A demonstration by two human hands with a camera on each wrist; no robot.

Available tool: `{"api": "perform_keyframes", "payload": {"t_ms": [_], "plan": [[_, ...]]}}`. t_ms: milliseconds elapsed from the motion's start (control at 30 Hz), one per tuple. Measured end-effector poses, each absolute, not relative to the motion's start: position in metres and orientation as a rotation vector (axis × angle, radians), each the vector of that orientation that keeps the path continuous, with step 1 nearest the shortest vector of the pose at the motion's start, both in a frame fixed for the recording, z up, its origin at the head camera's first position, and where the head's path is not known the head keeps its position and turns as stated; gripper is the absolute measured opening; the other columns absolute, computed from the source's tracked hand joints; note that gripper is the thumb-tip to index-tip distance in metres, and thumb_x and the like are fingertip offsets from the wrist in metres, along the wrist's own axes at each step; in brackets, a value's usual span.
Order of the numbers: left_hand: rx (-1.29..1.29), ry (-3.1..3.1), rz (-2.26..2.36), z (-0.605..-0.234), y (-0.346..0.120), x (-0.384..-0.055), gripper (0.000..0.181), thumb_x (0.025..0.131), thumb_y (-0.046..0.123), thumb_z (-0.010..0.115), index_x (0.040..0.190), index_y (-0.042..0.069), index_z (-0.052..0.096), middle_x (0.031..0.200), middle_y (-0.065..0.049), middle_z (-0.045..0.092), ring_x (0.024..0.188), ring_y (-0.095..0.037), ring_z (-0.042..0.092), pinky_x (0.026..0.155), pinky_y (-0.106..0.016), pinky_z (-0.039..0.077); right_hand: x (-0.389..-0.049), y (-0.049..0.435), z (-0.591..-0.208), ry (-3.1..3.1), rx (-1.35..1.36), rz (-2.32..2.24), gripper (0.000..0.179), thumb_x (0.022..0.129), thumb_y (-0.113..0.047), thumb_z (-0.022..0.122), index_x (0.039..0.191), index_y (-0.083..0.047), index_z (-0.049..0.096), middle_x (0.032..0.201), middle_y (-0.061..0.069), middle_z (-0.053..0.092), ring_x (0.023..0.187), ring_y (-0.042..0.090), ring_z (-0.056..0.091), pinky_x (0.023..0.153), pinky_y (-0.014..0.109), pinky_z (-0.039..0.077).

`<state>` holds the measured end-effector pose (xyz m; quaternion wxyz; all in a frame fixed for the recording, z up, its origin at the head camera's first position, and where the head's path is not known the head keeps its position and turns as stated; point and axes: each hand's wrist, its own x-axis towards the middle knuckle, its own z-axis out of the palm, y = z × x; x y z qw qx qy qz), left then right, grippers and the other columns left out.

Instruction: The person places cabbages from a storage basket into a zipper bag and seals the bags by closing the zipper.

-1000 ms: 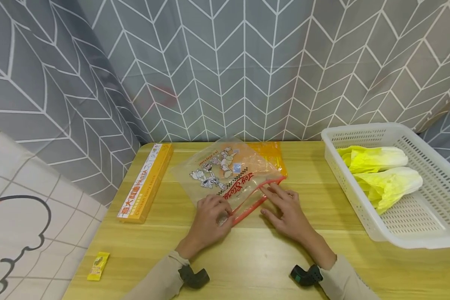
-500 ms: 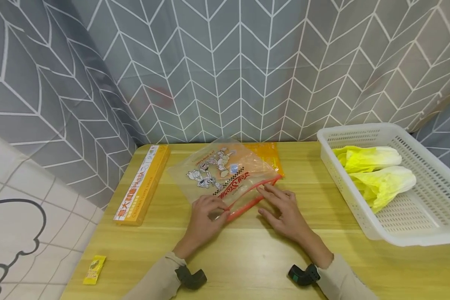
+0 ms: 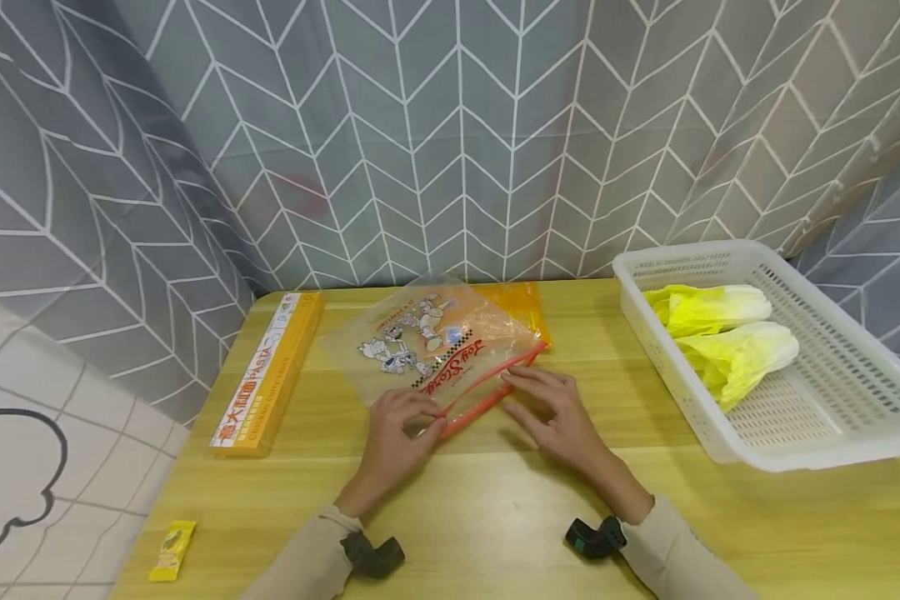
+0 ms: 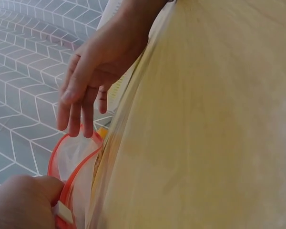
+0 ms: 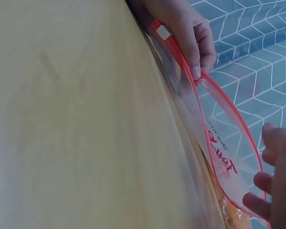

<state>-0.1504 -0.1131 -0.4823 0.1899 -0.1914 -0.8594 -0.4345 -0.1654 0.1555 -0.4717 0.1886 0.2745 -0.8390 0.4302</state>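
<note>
We have the bag (image 3: 427,350) lying on the worktop (image 3: 495,517), its red mouth (image 3: 476,413) directed toward the near right with the mouth's long axis running obliquely from near left to far right, the left hand (image 3: 396,435) fingers pinching the rim, the right hand (image 3: 558,417) fingers loosely spread at the opening.

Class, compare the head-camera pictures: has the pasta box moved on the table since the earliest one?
No. The pasta box lies in the same place by the back left corner of the table; the camera view shifted.
</note>
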Motion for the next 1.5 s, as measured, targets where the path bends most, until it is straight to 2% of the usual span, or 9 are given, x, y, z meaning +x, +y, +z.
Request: {"api": "perform_keyframes", "payload": {"t_ms": [400,767,1067,1200,1267,1333,1433,1500], "plan": [[-0.525,-2.398,-1.237,-0.482,-0.114,-0.151,0.011,0.076,0.015,0.086,0.08,0.02,0.076,0.097,0.001,0.076,0.108,-0.025,0.061,0.105,-0.052,0.031,-0.17,0.17,-0.438,-2.408,0.843,1.091,0.039,0.087,-0.014,0.078,0.125,-0.006,0.071,0.133,0.013,0.069,0.124,0.03,0.061,0.092,0.041,0.032],[-0.513,-2.4,-1.234,-0.484,-0.113,-0.152,0.014,0.075,0.012,0.086,0.08,0.018,0.075,0.096,-0.001,0.076,0.107,-0.027,0.06,0.104,-0.051,0.029,-0.177,0.206,-0.384,-2.525,0.877,0.905,0.048,0.087,-0.017,0.079,0.133,-0.01,0.067,0.135,0.011,0.068,0.127,0.033,0.06,0.098,0.049,0.031],[-0.491,-2.419,-1.237,-0.484,-0.113,-0.151,0.015,0.075,0.014,0.087,0.079,0.018,0.073,0.096,-0.001,0.075,0.107,-0.026,0.06,0.104,-0.05,0.029,-0.182,0.252,-0.334,-2.637,0.883,0.584,0.053,0.088,-0.019,0.079,0.139,-0.012,0.063,0.134,0.01,0.068,0.124,0.032,0.06,0.087,0.043,0.031],[-0.5,-2.402,-1.213,-0.487,-0.114,-0.152,0.016,0.073,0.013,0.087,0.077,0.018,0.072,0.096,-0.004,0.075,0.106,-0.027,0.06,0.103,-0.051,0.031,-0.185,0.273,-0.318,-2.667,0.832,0.531,0.055,0.089,-0.02,0.078,0.14,-0.013,0.061,0.138,0.015,0.065,0.129,0.037,0.056,0.089,0.052,0.032],[-0.504,-2.393,-1.206,-0.488,-0.114,-0.152,0.016,0.073,0.012,0.087,0.077,0.018,0.072,0.095,-0.002,0.075,0.106,-0.027,0.061,0.102,-0.051,0.031,-0.187,0.283,-0.311,-2.688,0.8,0.535,0.055,0.089,-0.019,0.078,0.141,-0.013,0.061,0.14,0.016,0.063,0.131,0.04,0.054,0.095,0.062,0.031],[-0.505,-2.388,-1.207,-0.488,-0.113,-0.152,0.017,0.073,0.012,0.087,0.077,0.019,0.072,0.094,-0.001,0.075,0.106,-0.026,0.06,0.102,-0.051,0.031,-0.189,0.294,-0.308,-2.707,0.766,0.532,0.056,0.088,-0.019,0.079,0.141,-0.013,0.061,0.142,0.016,0.062,0.132,0.041,0.053,0.093,0.065,0.03],[-0.501,-2.388,-1.21,-0.487,-0.113,-0.151,0.017,0.073,0.013,0.087,0.077,0.02,0.071,0.093,0.001,0.075,0.106,-0.026,0.061,0.102,-0.051,0.031,-0.194,0.31,-0.307,-2.705,0.746,0.54,0.056,0.086,-0.014,0.08,0.139,-0.011,0.062,0.139,0.016,0.064,0.13,0.043,0.054,0.091,0.061,0.03],[-0.498,-2.39,-1.217,-0.487,-0.113,-0.151,0.017,0.073,0.013,0.087,0.077,0.02,0.071,0.093,0.001,0.076,0.107,-0.026,0.061,0.102,-0.051,0.031,-0.197,0.321,-0.309,-2.695,0.748,0.525,0.056,0.084,-0.012,0.081,0.137,-0.01,0.063,0.136,0.016,0.066,0.127,0.043,0.057,0.086,0.053,0.032]]}}
